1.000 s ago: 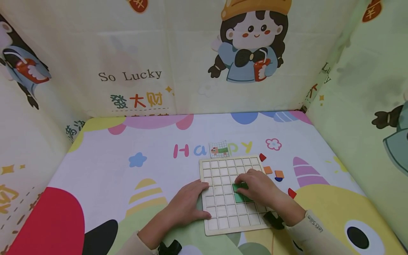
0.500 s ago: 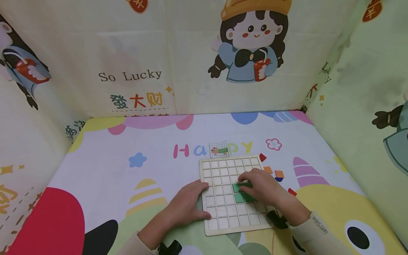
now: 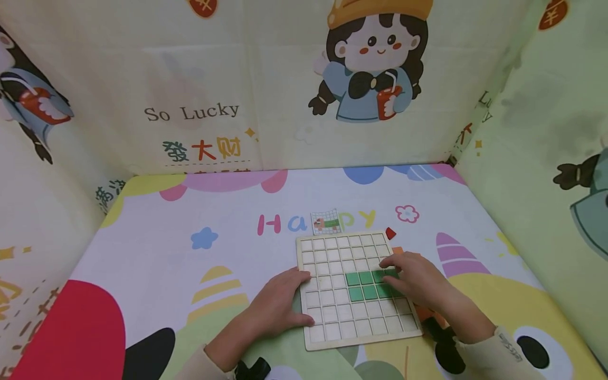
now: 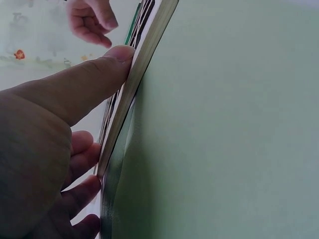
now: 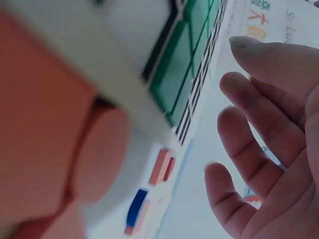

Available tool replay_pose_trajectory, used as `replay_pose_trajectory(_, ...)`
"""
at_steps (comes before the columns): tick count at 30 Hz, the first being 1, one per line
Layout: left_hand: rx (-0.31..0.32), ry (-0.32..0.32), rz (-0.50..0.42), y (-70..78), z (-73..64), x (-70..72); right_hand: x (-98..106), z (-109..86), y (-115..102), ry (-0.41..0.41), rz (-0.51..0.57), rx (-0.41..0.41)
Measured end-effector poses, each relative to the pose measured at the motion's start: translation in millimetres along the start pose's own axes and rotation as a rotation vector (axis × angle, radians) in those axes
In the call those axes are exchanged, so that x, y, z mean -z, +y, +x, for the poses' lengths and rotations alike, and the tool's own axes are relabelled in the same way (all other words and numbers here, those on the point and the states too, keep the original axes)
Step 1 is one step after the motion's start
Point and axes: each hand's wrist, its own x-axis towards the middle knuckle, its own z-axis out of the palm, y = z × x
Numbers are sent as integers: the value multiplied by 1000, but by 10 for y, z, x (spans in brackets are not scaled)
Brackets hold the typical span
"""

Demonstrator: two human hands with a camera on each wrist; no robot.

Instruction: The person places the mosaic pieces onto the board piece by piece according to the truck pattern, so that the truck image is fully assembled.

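A pale wooden grid board (image 3: 332,330) lies on the printed tablecloth in the head view. Green square tiles (image 3: 369,292) fill two short rows of its cells, toward the right side. My left hand (image 3: 274,303) rests along the board's left edge; in the left wrist view its straight thumb (image 4: 99,77) presses the rim. Over the right end of the green tiles hovers my right hand (image 3: 423,279), partly covering them. Its fingers (image 5: 264,129) are relaxed, with nothing between them in the right wrist view.
Behind the board lies a small patterned card (image 3: 326,222). A red piece (image 3: 390,233) and an orange piece (image 3: 398,249) sit by its right edge. Nearby are a dark blue piece (image 5: 135,209) and, close to the camera, a blurred orange piece (image 5: 40,124). Printed cloth walls stand around the table.
My right hand has slid rightward across the green tiles, uncovering more of them. My left hand stays at the board's left edge.
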Motion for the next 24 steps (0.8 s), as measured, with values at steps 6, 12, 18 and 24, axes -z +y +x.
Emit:
replay_pose_trajectory(6, 1, -3, -2, -6, 0, 5, 30, -127, 98, 12, 22, -71)
replay_pose_trajectory(12, -10, 4, 3, -9, -2, 0, 80, -267, 213, 15, 35, -114)
replay_pose_trajectory(18, -15, 9, 6, -12, 5, -7, 86, -418, 310, -19, 13, -128)
replay_pose_trajectory(24, -9, 7, 4, -8, 3, -3, 71, -514, 370, -75, 0, -171)
